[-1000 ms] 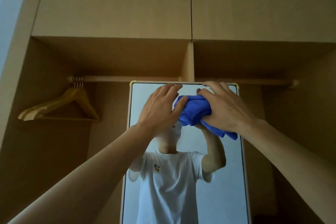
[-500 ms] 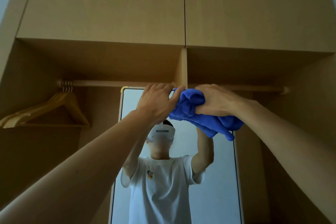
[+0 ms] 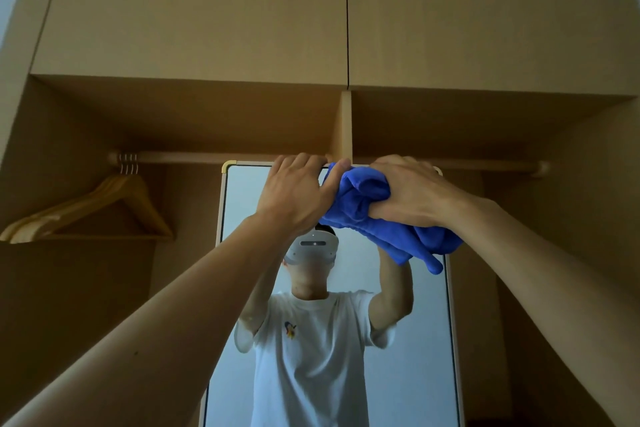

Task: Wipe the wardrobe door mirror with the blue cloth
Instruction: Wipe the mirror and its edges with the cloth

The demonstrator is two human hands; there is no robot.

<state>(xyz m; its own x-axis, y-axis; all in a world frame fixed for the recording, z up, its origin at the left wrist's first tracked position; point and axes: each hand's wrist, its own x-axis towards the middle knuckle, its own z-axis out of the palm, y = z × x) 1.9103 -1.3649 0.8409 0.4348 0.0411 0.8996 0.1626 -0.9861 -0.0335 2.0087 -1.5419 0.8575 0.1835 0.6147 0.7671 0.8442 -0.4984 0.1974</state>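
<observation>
- The wardrobe door mirror (image 3: 332,322), a tall rectangular pane in a pale frame with rounded corners, stood before us, and our work was at its top edge.
- The blue cloth (image 3: 360,204), a soft bunched rag, lay against the glass at the mirror's one o'clock, with a loose tail hanging toward five o'clock.
- Our right hand (image 3: 412,198) had its fingers curled tight round the bunch. We judged that a wad gave a firmer pad for pressing on glass.
- Our left hand (image 3: 298,191), at nine o'clock of the cloth, had its fingers hooked over the frame's top, tips hidden, thumb touching the cloth. We took this as steadying the door against the push.
- A round wooden rail (image 3: 194,158) ran at twelve o'clock of both hands, with light wooden hangers (image 3: 104,211) well apart at nine o'clock.
- We judged the wiping was near its start, with the pane toward six o'clock not yet covered.
</observation>
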